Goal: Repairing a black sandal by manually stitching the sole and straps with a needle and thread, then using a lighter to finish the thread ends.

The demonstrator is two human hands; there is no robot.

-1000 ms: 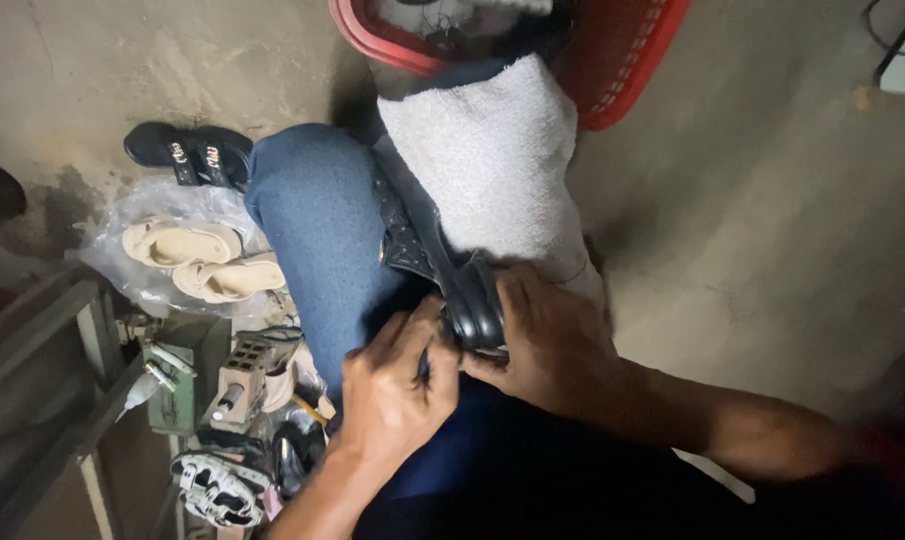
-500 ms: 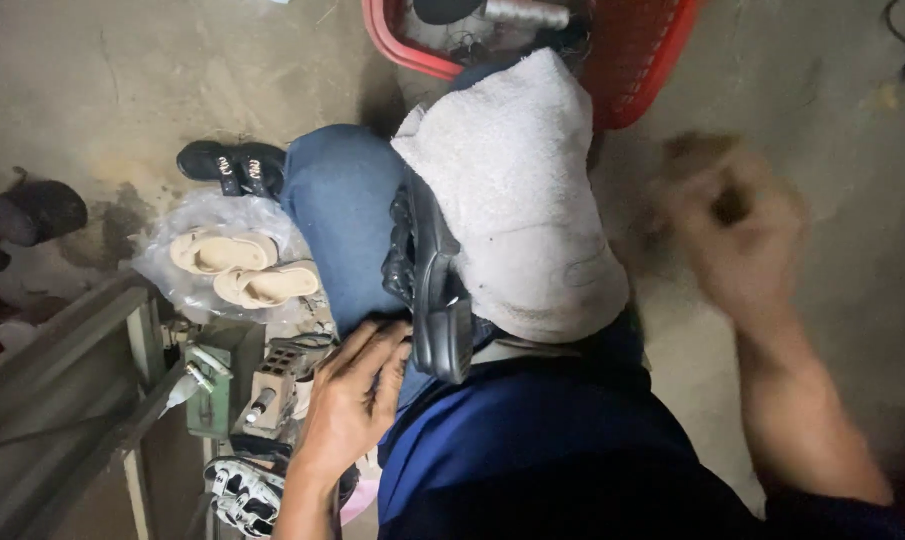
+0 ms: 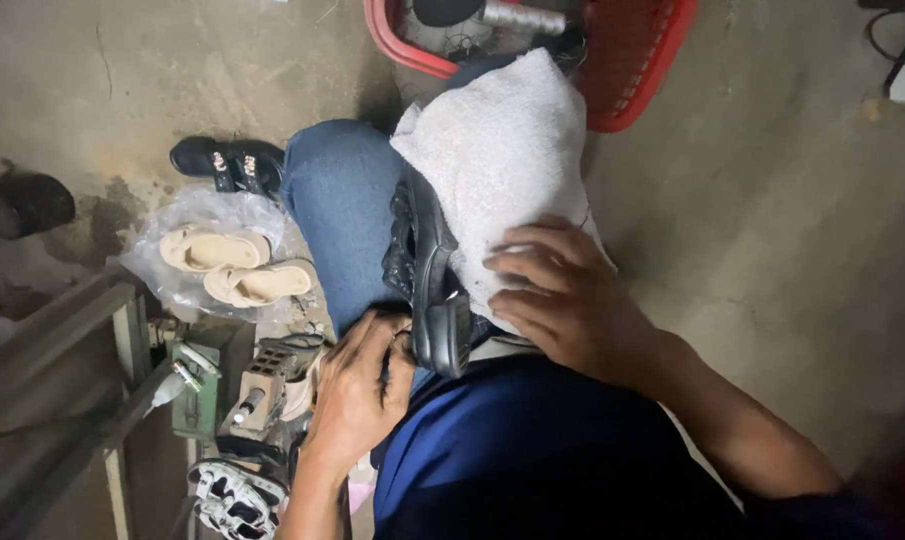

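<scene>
Fingers of the left hand (image 3: 358,395) apparently pinch the black shoe (image 3: 431,280) wedged beside the grey towel (image 3: 503,160), which the flat, open right hand (image 3: 563,300) steadies.

Shoe (image 3: 431,270) is lying betw. the knees, just beyond the left hand (image 3: 358,395) fingertips and left of the right hand (image 3: 573,300) fingers. Towel (image 3: 503,160) is lying under those fingers; basket (image 3: 643,70) is sitting well beyond them. Sandals (image 3: 235,266) are lying left of the left fingers.

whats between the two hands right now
The heel end of a black shoe sits on the lap between the left hand and the right hand, seen in the head view.
</scene>
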